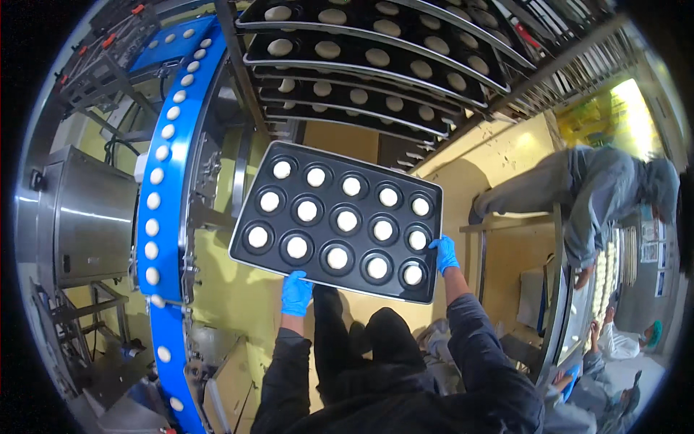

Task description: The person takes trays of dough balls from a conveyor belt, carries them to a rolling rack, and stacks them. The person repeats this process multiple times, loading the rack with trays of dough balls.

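Note:
Between my two blue-gloved hands I carry a dark baking tray [325, 236] with round wells, tilted down toward its right side. Each well holds a pale dough ball [347, 220]. My left hand [296, 293] grips the near edge, left of its middle, with the thumb over the rim. My right hand [446, 253] clasps the right short edge near the front corner. The fingers under the tray are hidden. Just beyond the tray's far edge stands a rack holding several similar trays [376, 56] of dough rounds.
A blue conveyor belt [168, 217] with a line of dough balls runs along the left, beside a steel cabinet [97, 217]. On the right, a person in grey [571, 184] bends by a metal-framed table [557, 289]. More people work at the lower right.

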### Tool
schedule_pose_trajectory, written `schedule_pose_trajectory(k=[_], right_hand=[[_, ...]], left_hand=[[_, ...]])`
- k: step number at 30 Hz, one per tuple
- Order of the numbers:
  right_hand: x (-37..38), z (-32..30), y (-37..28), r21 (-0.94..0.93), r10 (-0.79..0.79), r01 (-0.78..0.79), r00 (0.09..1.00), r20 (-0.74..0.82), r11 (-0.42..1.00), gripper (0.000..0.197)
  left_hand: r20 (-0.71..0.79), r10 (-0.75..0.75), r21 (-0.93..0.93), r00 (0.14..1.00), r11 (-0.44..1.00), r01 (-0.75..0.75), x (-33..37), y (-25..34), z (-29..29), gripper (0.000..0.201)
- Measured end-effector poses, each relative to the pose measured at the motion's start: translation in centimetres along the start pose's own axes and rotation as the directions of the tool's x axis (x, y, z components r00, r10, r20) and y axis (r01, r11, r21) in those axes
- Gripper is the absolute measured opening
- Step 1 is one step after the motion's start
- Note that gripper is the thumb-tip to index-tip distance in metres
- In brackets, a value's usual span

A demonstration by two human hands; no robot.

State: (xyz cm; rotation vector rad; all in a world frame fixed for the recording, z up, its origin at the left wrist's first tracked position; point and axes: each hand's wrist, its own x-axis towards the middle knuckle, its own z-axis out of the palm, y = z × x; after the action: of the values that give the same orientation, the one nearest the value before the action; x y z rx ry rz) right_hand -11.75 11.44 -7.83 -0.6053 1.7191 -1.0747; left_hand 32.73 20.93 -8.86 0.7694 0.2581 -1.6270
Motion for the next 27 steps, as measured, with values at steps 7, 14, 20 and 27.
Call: schedule_pose_trajectory(k=[7,14,20,27], right_hand=[[12.3,8.5,-2.4,0.001,-0.030,0.030,0.999,0.043,1.000,0.024],[21.7,9.2,-1.8,0.080,-0.167,0.155,0.968,0.185,0.985,0.030],[20.3,15.6,1.2,0.681,-0.226,0.060,0.961,0.157,0.730,0.041],[15.8,21.0,12.3,0.570,-0.456,0.250,0.854,0.251,0.783,0.070]], left_hand=[[-0.039,-0.011,-0.036,0.999,0.999,0.009,13.6,2.0,0.4,0.036],[0.126,0.058,0.013,0.990,0.998,-0.060,23.2,0.2,2.3,0.034],[0.341,0.240,0.019,0.909,0.965,-0.262,31.2,-1.4,0.8,0.052],[0.580,0.282,0.400,0.764,0.719,-0.569,36.4,-1.6,-1.7,0.063]])
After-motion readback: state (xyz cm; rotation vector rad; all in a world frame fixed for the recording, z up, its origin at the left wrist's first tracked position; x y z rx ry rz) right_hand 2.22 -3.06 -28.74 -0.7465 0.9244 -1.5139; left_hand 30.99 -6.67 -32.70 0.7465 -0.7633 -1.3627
